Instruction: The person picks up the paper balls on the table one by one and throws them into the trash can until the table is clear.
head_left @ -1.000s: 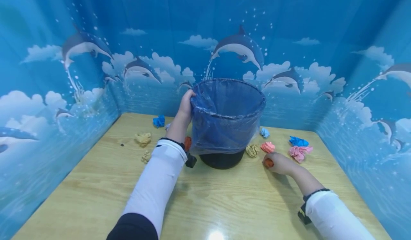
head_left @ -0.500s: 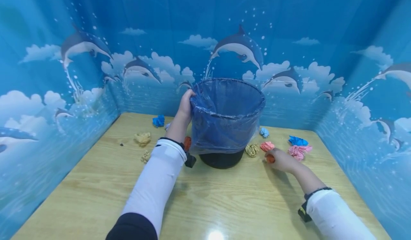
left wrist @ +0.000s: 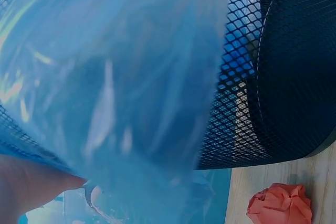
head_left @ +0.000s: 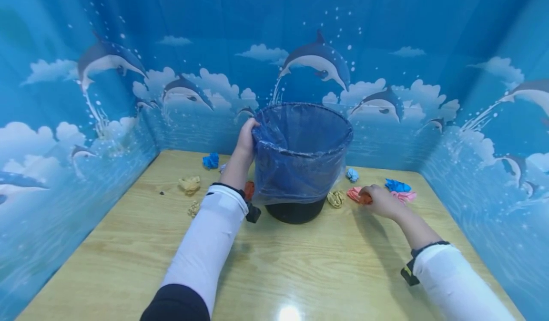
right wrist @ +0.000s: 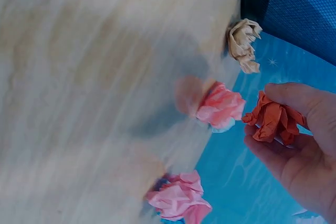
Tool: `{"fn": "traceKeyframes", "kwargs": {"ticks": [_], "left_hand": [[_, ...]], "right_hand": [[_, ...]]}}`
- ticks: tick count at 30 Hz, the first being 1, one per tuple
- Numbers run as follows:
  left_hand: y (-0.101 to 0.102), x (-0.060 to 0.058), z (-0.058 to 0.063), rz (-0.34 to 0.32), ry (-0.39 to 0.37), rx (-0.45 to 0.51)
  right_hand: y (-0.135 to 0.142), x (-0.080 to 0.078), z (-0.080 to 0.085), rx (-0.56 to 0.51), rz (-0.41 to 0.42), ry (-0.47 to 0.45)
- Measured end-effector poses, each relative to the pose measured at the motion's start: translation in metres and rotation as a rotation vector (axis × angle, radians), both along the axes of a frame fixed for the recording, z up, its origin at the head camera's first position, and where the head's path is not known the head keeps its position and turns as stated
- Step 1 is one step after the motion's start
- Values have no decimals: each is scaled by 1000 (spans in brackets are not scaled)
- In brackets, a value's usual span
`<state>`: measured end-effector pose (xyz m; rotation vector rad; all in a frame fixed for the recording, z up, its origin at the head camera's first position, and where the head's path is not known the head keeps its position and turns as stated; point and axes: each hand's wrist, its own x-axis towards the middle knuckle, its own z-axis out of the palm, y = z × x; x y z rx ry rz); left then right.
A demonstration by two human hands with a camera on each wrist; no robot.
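Head view: left hand [head_left: 246, 137] gripped rim of round black mesh bin [head_left: 296, 213] with translucent blue plastic liner [head_left: 300, 178]; right hand [head_left: 381, 201] held crumpled orange-red paper ball [head_left: 365, 199] right of bin. Left wrist view: one digit [left wrist: 42, 182] at rim, others hidden. Right wrist view: curled hand pinched ball.

Behind the bare left hand [head_left: 245, 137], a dark band [head_left: 225, 187] rings the wrist, then a white sleeve [head_left: 206, 249] – black fabric [head_left: 177, 304] farther up the arm. Behind the bare right hand [head_left: 383, 202], a dark-edged white sleeve [head_left: 459, 273] begins. Each wrist carries a small device – black, blocky, the right one [head_left: 409, 273] touched with yellow.
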<state>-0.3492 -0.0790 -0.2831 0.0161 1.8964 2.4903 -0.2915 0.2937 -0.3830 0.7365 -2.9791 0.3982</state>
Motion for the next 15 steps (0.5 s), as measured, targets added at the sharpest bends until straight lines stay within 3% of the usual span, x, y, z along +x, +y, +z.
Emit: {"fn": "traceKeyframes", "kwargs": {"ticks": [5,11,15], "left_hand": [[-2,1,0,-5,-20,-3],[-2,0,0,-20,-12,6],[-1,1,0,-22,-14,1]], "right_hand": [[0,-4,16,40,-22,-23],[-1,-10,34,13,-45,-76],[-4,-15,48,-6,-28,-16]]}}
